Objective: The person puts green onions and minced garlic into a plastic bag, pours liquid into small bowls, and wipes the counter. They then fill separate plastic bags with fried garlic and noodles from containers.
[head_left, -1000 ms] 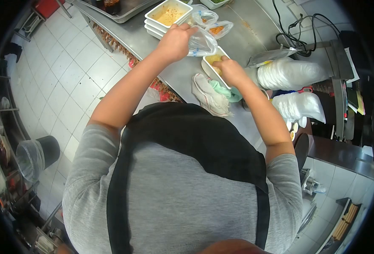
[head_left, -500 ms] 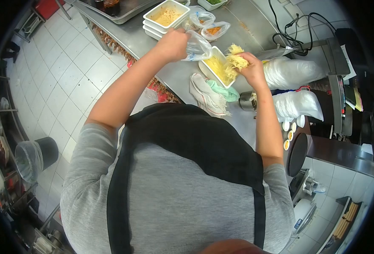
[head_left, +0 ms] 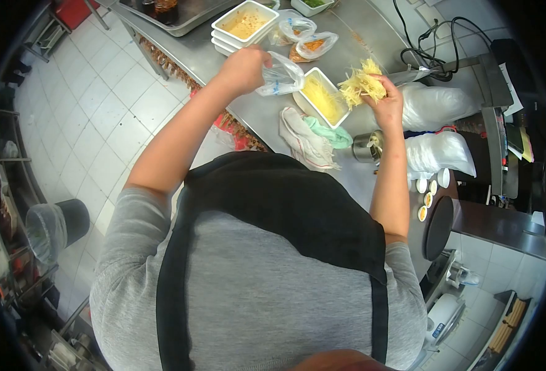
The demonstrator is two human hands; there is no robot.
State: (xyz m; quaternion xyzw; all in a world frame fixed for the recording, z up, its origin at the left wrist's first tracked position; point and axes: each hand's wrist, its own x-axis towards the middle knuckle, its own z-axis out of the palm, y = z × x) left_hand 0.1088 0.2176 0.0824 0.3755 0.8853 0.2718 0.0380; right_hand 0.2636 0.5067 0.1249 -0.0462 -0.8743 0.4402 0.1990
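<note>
My left hand [head_left: 246,70] is closed on a clear plastic bag [head_left: 281,75], whose mouth hangs open to the right. In my right hand [head_left: 387,105] is a clump of pale yellow shreds [head_left: 362,83], gripped between thumb and fingers and held up beside a white rectangular tub [head_left: 345,117]. More yellow shreds [head_left: 322,99] lie inside that tub. Beyond the left hand stand stacked white tubs [head_left: 222,44], the top one holding a creamy orange-tan mix [head_left: 244,23]. Two small bags with orange contents [head_left: 314,46] rest near them.
A white cloth [head_left: 301,136] and a green cloth [head_left: 332,132] lie before the tub, with a metal container [head_left: 366,148] to their right. Rolls of clear plastic bags [head_left: 434,105], small cups [head_left: 422,213] and black cables [head_left: 430,62] are on the right. A metal tray [head_left: 183,21] sits far left.
My right hand has lifted the yellow shreds up and to the right, away from the tub. My left hand has shifted slightly left with the bag.
</note>
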